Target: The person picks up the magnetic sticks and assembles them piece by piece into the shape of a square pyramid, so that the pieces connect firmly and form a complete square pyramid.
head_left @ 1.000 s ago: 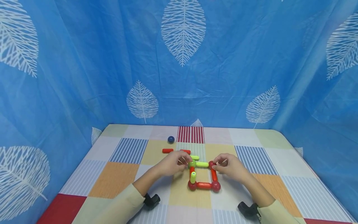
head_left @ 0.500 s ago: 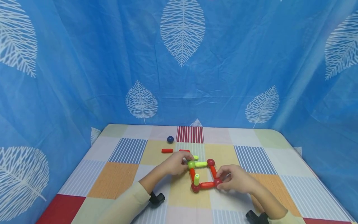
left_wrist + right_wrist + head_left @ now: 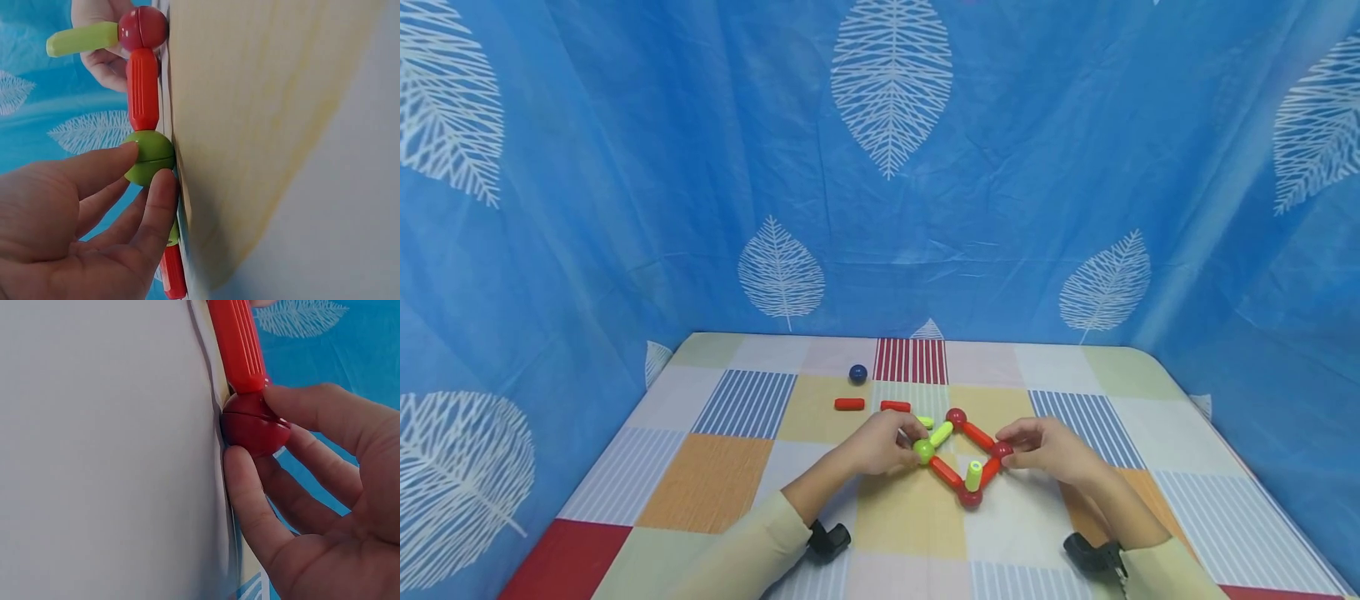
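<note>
A four-sided frame of rods and balls lies on the table, turned like a diamond. My left hand [image 3: 883, 442] pinches the green ball [image 3: 150, 157] at its left corner. At the right corner, my right hand [image 3: 1051, 450] pinches a red ball [image 3: 256, 428] between thumb and fingers. Red rods [image 3: 946, 473] form three sides, and a yellow-green rod [image 3: 942, 434] forms the far left one. Another red ball [image 3: 956, 417] marks the far corner. On the near red ball [image 3: 971, 497] a yellow-green rod [image 3: 973, 476] stands up.
Beyond the frame lie two loose red rods [image 3: 849, 404] and a dark blue ball [image 3: 858, 374]. A loose yellow-green rod [image 3: 925, 422] is partly behind my left hand. The patchwork tablecloth [image 3: 737, 483] meets a blue leaf-patterned curtain [image 3: 985, 167] at the back.
The frame has turned from a square to a diamond stance, its upright rod shifting right. My right hand went from the far red ball to the neighbouring one; my left stays at the green ball.
</note>
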A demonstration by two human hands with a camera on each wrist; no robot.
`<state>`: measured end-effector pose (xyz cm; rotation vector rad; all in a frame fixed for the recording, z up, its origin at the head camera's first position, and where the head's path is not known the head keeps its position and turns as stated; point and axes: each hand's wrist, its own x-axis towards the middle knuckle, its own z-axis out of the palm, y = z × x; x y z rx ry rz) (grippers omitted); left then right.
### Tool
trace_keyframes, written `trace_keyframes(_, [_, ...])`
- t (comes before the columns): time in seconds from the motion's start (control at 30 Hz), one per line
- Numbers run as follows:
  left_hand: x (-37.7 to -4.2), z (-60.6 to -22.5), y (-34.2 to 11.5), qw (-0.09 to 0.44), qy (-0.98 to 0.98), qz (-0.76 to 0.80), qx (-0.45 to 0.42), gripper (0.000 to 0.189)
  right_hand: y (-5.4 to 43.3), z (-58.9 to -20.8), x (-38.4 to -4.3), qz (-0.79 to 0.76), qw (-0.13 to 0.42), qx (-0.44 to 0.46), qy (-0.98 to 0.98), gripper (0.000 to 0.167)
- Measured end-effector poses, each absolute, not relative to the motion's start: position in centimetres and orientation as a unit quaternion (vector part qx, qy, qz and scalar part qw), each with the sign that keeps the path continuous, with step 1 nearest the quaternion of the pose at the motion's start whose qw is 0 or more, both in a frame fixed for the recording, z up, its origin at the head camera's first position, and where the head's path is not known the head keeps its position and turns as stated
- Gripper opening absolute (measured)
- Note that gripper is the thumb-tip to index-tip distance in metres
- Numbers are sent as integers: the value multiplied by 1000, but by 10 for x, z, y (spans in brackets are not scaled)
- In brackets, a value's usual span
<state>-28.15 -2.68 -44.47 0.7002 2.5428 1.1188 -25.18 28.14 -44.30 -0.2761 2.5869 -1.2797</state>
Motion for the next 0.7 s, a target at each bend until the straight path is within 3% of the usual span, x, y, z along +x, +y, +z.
trace_keyframes(0.53, [-287, -445, -29, 131, 883, 388, 231, 24, 283, -449, -257, -468, 144, -69, 869, 37])
trace_keyframes(0.7, [-296, -442, -34, 105, 881, 398, 235, 22, 284, -449, -256, -472, 144, -56, 868, 40])
